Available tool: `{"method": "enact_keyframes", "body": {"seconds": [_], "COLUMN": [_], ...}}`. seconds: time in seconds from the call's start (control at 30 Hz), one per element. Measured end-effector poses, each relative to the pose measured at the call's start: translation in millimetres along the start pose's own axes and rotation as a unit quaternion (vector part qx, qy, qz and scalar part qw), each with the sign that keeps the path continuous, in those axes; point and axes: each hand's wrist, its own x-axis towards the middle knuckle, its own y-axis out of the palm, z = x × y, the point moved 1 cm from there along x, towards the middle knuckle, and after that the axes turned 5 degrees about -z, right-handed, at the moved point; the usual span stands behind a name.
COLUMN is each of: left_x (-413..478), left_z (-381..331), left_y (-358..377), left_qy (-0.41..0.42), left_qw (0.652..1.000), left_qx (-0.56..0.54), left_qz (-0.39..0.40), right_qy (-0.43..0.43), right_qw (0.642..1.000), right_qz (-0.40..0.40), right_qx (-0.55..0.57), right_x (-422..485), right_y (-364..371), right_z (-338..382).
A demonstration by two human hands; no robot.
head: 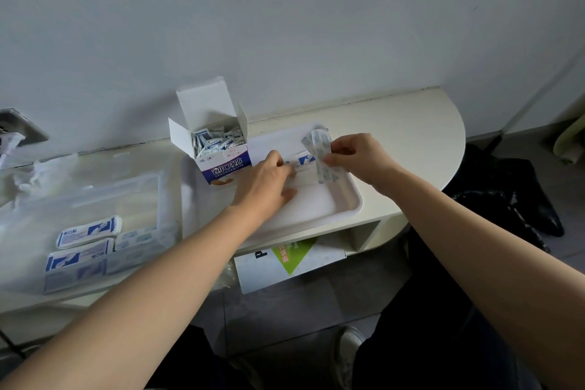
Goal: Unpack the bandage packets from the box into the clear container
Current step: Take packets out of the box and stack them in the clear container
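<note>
Nearest to me on the left, the clear container [136,196] sits on the pale surface [395,123] with a few blue-and-white stored packets [88,231] already lying flat inside. Below the surface edge, a green-and-white leaflet [285,260] sticks out of a shelf.

Moving up to the white tray [354,203], I've got both hands over it. My left hand [266,180] has its fingers laid out fairly straight, pressing a flat packet [302,161] against the tray floor, thumb splayed to the side. My right hand [357,155] pinches a small fan of bandage strips [319,155] between thumb and fingertips, lifted just clear of the tray.

These look paper-thin, featherweight and floppy, and they're glossy enough to slide apart, I'd say. Best pinched across the middle of the bundle, all layers together, not by one end.

Beyond the left hand stands the box [221,165], flaps up, at the tray's far left corner, crammed with loose packets [218,139]. I reckon plenty remains to shift, and the container is well off to the left.
</note>
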Motion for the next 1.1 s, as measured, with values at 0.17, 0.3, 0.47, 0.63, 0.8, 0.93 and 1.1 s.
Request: {"method": "enact_keyframes", "body": {"seconds": [0.17, 0.3, 0.47, 0.63, 0.8, 0.93, 1.1], "left_x": [4.4, 5.6, 6.1, 5.2, 3.0, 5.9, 5.5], "left_z": [-4.1, -6.6, -5.0, 4.6, 5.0, -1.4, 5.1], "left_y": [0.2, -0.3, -7.6, -8.8, -2.5, -4.1, -3.9], "left_qy": [-0.005, 0.018, 0.002, -0.014, -0.015, 0.001, 0.012], "left_qw": [1.0, 1.0, 0.997, 0.998, 0.999, 1.0, 1.0], "left_qx": [0.0, 0.021, -0.015, -0.058, -0.03, 0.014, -0.022], "left_qz": [-0.003, -0.014, -0.076, -0.019, 0.0, -0.01, -0.018], "right_qy": [0.014, 0.019, 0.013, 0.005, 0.004, 0.007, 0.007], "right_qw": [1.0, 1.0, 0.999, 1.0, 1.0, 1.0, 1.0], "right_qz": [-0.018, -0.019, -0.016, -0.006, -0.009, -0.008, -0.019], "right_qx": [0.007, 0.014, 0.032, 0.018, 0.002, -0.001, 0.004], "right_x": [1.2, 0.6, 0.7, 1.2, -1.0, -1.2, 1.4], "right_y": [-1.4, -0.6, -1.0, -0.5, 0.8, 0.1, -4.6], "right_z": [-5.5, -7.8, -5.4, -6.1, -9.2, -11.2, -11.4]}}
